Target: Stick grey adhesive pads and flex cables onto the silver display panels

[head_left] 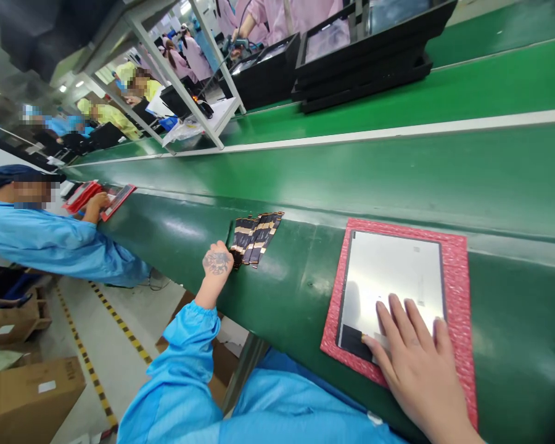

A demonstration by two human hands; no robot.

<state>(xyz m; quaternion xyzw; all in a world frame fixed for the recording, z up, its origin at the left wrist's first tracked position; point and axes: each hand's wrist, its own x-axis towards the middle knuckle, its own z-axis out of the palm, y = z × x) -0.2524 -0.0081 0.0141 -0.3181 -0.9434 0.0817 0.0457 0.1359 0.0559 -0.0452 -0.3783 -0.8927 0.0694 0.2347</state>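
Note:
My left hand (218, 262) is closed, its fingertips at the near left edge of a pile of dark flex cables (261, 234) with gold-coloured bands. A thin dark strip rises beside these fingers and looks like one cable on edge; the fingertips themselves are partly hidden. With fingers spread, my right hand (416, 357) lies on a silvery flat display panel (388, 271). Its thumb touches the panel's near edge, by a black patch (355, 341) at the lower left corner. Under the panel is a pink-red foam sheet (457, 296), flat on the green bench.
Behind the green work surface (300, 290) runs a raised ledge and a green belt (379, 117) carrying stacked black trays (361, 68). A metal-framed shelf (203, 117) stands at the back left. At left, a co-worker in blue (60, 237) handles a red-edged panel. Cardboard boxes (32, 394) sit on the floor.

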